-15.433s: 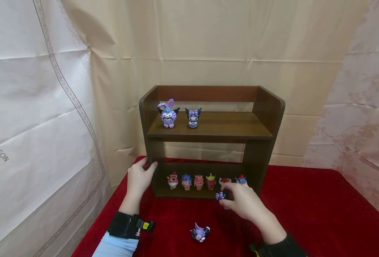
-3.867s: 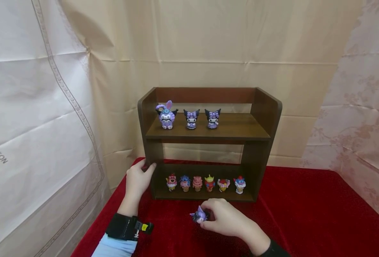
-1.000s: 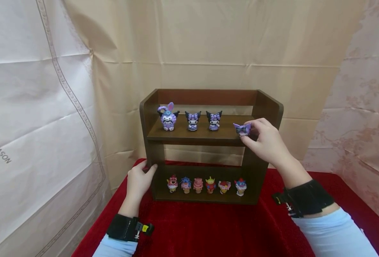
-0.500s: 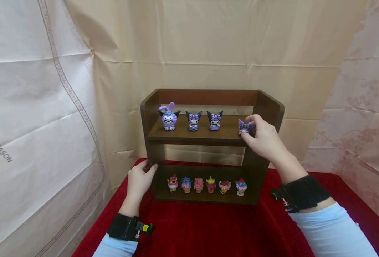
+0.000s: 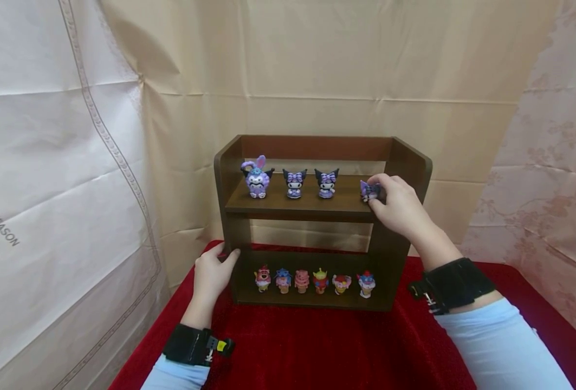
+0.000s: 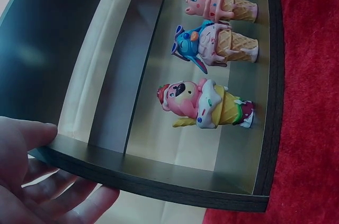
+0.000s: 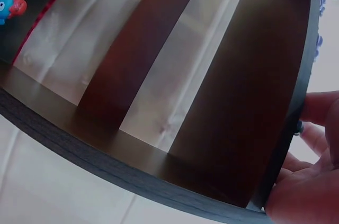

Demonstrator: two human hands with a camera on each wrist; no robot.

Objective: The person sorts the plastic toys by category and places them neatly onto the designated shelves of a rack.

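Observation:
My right hand point(image 5: 397, 208) pinches a small purple figurine point(image 5: 368, 190) with pointed ears at the right of the upper board of a dark brown wooden shelf point(image 5: 302, 210). Fingers and thumb cover part of it; in the right wrist view the hand point(image 7: 312, 166) shows beside the board's edge, the figurine mostly hidden. My left hand point(image 5: 214, 270) grips the shelf's left side panel, thumb inside and fingers outside, as the left wrist view shows. Left of the held figurine stand a bunny-eared purple figurine point(image 5: 257, 181) and two black-eared ones with bows point(image 5: 295, 184).
Along the lower board stand several ice-cream-cone figurines, among them a pink bear point(image 6: 183, 101), a blue one point(image 6: 193, 44) and a blue-and-red one point(image 5: 366, 284) at the right. A red cloth point(image 5: 307, 346) covers the table. Beige drapes point(image 5: 317, 65) hang behind.
Since the earlier frames, a third figurine has been set on the upper board. My right hand has lifted the last purple figurine from the cloth to the upper right. The left hand has stayed.

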